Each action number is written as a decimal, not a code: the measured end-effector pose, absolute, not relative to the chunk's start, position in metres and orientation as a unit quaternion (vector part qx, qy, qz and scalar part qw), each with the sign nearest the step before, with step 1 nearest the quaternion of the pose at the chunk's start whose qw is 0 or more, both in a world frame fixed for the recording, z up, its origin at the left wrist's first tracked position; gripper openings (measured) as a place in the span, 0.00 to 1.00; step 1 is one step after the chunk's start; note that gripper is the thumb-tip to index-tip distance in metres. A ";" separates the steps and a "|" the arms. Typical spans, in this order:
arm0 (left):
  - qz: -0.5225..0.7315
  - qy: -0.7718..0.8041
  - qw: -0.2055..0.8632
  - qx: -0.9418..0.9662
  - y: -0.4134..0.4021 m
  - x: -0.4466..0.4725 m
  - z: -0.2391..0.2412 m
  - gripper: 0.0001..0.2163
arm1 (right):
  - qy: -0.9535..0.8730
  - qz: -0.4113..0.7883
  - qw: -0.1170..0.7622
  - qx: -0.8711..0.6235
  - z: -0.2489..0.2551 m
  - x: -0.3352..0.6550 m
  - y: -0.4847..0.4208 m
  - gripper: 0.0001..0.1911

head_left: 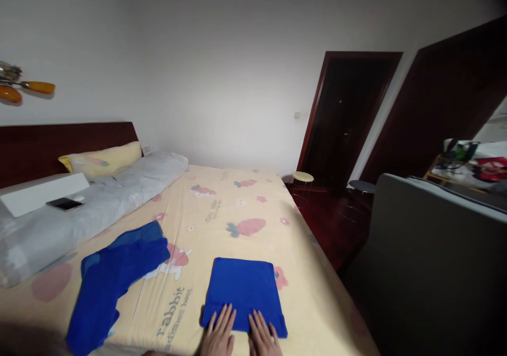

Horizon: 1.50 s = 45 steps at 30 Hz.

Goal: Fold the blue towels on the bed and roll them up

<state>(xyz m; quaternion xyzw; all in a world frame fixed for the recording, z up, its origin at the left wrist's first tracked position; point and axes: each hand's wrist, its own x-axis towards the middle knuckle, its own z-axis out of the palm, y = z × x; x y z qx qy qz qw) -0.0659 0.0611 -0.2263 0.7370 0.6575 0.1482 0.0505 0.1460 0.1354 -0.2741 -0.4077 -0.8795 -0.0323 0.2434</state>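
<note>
A blue cloth (245, 287), folded into a flat square, lies on the bed near its front edge. My left hand (218, 335) rests on the cloth's near left edge, fingers stretched out. Beside it, my right hand (264, 336) lies flat on the near right part, its fingers also spread. Neither hand grips anything. To the left, a second blue cloth (119, 269) lies loose and bent on the sheet, with some lighter blue showing along its upper side. What kind of garment either cloth is, I cannot tell.
The patterned bedsheet (206, 218) spreads beneath both cloths. A grey bedding roll (130, 187) carries a white box (43, 192) and a phone (65, 204). Behind lies a yellow pillow (105, 160). At right stand a yellow stool (302, 177), a dark stool (362, 186) and a grey panel (428, 261).
</note>
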 end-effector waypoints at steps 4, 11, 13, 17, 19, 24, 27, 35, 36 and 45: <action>0.150 0.700 0.048 0.697 0.037 -0.113 -0.218 0.30 | -0.850 -0.048 0.247 -0.463 -0.275 0.203 0.147 0.25; 0.134 0.723 0.057 0.675 0.047 -0.121 -0.202 0.32 | -0.879 0.035 0.214 -0.426 -0.231 0.215 0.164 0.25; 0.143 0.728 0.060 0.668 0.054 -0.117 -0.189 0.30 | -0.867 0.068 0.215 -0.444 -0.208 0.206 0.163 0.21; 0.198 0.734 0.068 0.646 0.060 -0.120 -0.160 0.20 | -0.835 0.142 0.193 -0.495 -0.170 0.199 0.168 0.17; 0.205 0.747 0.094 0.626 0.063 -0.125 -0.152 0.17 | -0.821 0.164 0.173 -0.518 -0.166 0.201 0.176 0.18; 0.139 0.810 0.101 0.561 0.073 -0.128 -0.157 0.16 | -0.807 0.131 0.143 -0.558 -0.178 0.203 0.189 0.20; 0.125 0.842 0.048 0.522 0.079 -0.116 -0.169 0.21 | -0.783 0.069 0.172 -0.594 -0.187 0.192 0.180 0.21; 0.124 0.666 -0.001 0.735 0.090 -0.040 -0.205 0.40 | -0.890 -0.040 0.266 -0.367 -0.241 0.119 0.140 0.32; 0.119 0.653 0.004 0.748 0.088 -0.036 -0.207 0.39 | -0.896 -0.045 0.265 -0.353 -0.247 0.117 0.139 0.33; 0.084 0.696 0.025 0.713 0.050 -0.105 -0.201 0.32 | -0.865 -0.067 0.272 -0.415 -0.271 0.206 0.167 0.34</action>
